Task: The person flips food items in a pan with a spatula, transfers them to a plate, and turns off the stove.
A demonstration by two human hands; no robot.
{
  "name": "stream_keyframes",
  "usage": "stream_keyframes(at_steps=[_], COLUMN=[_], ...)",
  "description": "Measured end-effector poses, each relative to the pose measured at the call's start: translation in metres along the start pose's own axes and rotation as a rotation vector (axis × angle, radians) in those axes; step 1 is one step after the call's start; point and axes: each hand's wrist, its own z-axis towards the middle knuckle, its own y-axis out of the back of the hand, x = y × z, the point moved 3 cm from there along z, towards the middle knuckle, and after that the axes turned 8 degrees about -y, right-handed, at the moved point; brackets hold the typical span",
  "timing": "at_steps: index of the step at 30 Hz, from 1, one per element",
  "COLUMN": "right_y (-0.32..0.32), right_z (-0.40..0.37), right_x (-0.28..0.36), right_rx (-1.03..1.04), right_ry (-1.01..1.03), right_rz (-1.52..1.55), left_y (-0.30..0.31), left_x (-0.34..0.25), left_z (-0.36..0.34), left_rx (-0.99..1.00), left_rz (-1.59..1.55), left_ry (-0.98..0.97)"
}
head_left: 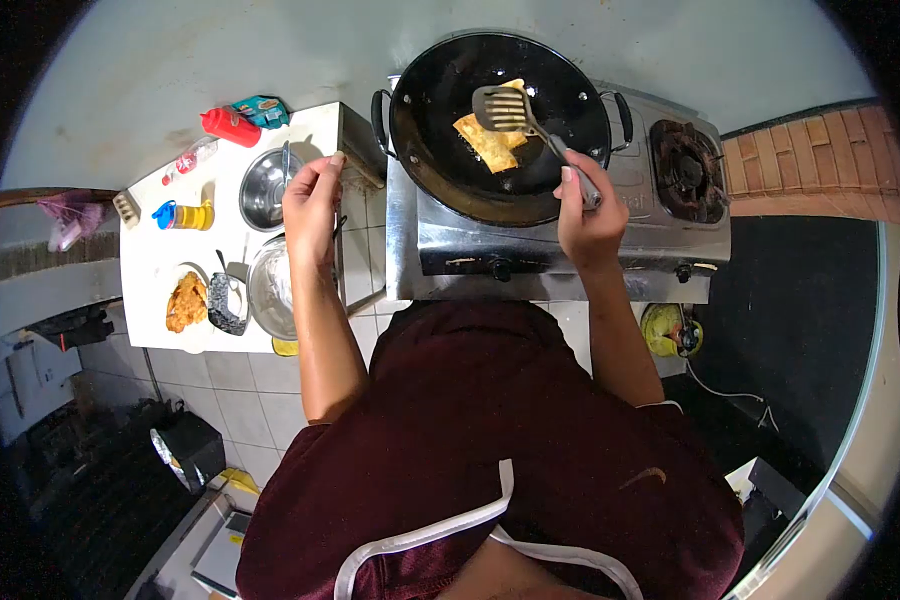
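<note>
My right hand (pixel 592 215) is wrapped round the handle of a slotted spatula (pixel 504 110). The spatula's head lies over golden-brown flat pieces of fried food (pixel 492 148) and partly hides them. They sit in a black two-handled wok (pixel 440 180) with a dark, shiny inside. My left hand (pixel 312 208) hovers by the table's right edge, thumb and fingertips pressed together, with nothing visible in them. Beside it is a steel bowl (pixel 260 192) with a utensil leaning in it. Below that, a second metal bowl (pixel 273 290) holds something white, partly behind my left forearm.
The wok stands on a steel gas stove (pixel 570 250); a second burner (pixel 688 170) is on the right. On the white table (pixel 150 290) are a plate of fried food (pixel 185 303), a speckled dish (pixel 228 303), a yellow jar (pixel 185 215) and a red squeeze bottle (pixel 232 127).
</note>
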Motion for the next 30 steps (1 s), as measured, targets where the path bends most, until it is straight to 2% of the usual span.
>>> stream_keyframes(at_steps=[2,5,10,14,16,26,30], right_y=[0.0,-0.001,-0.001,-0.002,0.001,0.018,0.013], right_z=[0.0,0.002,0.003,0.004,0.006,0.02,0.022], right_x=[0.0,-0.001,-0.003,-0.003,0.001,-0.001,-0.007], right_rx=[-0.023,0.01,0.009,0.061,0.022,-0.06,-0.056], right_ry=[-0.027,0.076,-0.021,0.058,-0.041,-0.121,-0.058], right_rz=[0.02,-0.007,0.048,-0.061,0.056,0.016,-0.044], left_y=[0.0,-0.002,0.001,-0.001,-0.002,0.001,0.0], left_x=[0.001,-0.002,0.0,0.001,-0.002,0.0,0.0], left_z=[0.0,-0.002,-0.002,-0.001,-0.002,0.0,0.001], left_rx=[0.007,-0.001,-0.005,-0.001,-0.009,0.009,0.007], left_rz=[-0.008,0.002,-0.012,-0.01,0.003,0.004,0.011], left_ry=[-0.011,-0.005,-0.001,-0.006,-0.005,-0.013,0.004])
